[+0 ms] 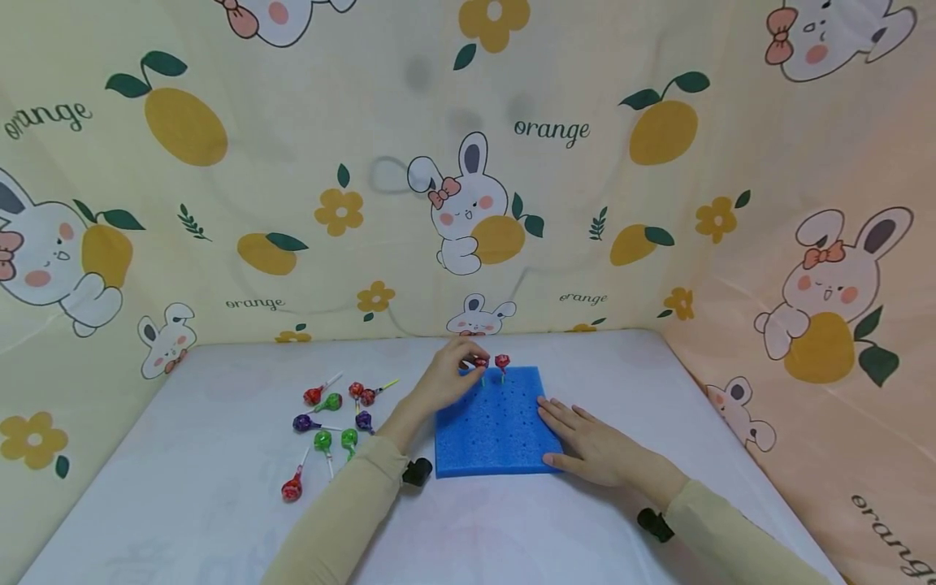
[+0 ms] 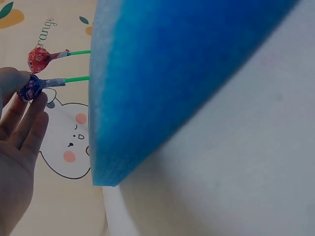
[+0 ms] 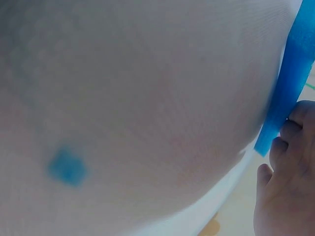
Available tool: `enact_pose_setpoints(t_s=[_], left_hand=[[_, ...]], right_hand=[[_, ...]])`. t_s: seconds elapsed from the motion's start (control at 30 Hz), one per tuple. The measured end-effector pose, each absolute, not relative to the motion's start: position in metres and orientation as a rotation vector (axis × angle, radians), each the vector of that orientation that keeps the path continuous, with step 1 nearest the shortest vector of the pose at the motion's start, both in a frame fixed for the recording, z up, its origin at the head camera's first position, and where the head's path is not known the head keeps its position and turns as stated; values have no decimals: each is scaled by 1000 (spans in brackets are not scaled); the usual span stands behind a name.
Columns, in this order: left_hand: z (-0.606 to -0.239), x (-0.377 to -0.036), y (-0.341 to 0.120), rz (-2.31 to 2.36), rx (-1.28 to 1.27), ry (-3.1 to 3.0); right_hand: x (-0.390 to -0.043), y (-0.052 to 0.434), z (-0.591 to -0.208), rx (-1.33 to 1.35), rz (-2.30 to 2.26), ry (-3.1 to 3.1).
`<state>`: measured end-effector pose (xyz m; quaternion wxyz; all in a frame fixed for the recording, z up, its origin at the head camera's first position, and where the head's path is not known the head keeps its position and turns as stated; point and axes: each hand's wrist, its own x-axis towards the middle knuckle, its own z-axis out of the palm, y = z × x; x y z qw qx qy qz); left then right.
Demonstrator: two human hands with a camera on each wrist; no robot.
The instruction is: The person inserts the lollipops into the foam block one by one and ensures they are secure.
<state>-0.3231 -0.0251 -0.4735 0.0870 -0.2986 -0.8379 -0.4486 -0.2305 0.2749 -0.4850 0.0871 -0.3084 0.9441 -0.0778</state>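
A blue foam board (image 1: 497, 439) with rows of small holes lies on the table. Near its back left corner my left hand (image 1: 442, 378) pinches the wrapped head of a lollipop (image 2: 32, 88) between thumb and fingers. The green stick of that lollipop runs down to the board; its wrapper looks reddish in the head view and dark purple in the left wrist view. Just to the right, a red lollipop (image 1: 502, 361) stands upright in the board on its own stick. My right hand (image 1: 595, 447) rests with straight fingers against the board's right edge.
Left of the board several loose lollipops lie on the white tabletop (image 1: 183, 487), among them a red one (image 1: 292, 489), a green one (image 1: 322, 440) and a purple one (image 1: 302, 422). A printed cloth (image 1: 351, 122) hangs behind the table and along its sides.
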Motion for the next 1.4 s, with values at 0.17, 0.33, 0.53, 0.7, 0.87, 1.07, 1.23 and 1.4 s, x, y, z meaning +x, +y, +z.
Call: enact_pose_setpoints(t_s=[0.17, 0.33, 0.53, 0.7, 0.87, 1.07, 1.23, 1.4], left_hand=[[-474, -323, -24, -1308, -885, -2530], [-476, -322, -23, -1312, -875, -2536], [-476, -322, -24, -1325, -862, -2534], [-476, -323, -24, -1330, -833, -2561], [-474, -323, -24, -1322, -818, -2581], [-475, -323, -24, -1326, -834, -2562], [-476, -322, -24, -1341, -843, -2558], [-476, -321, -23, -1324, -840, -2571]], right_hand=[[-230, 275, -484, -922, -239, 2810], [-230, 274, -484, -911, -238, 2807], [-229, 273, -483, -909, -237, 2810], [-229, 273, -482, -921, -246, 2808], [-230, 273, -481, -924, -242, 2813], [-230, 273, -481, -919, -238, 2808], [-230, 273, -482, -911, -233, 2803], [-230, 274, -483, -903, -242, 2801]])
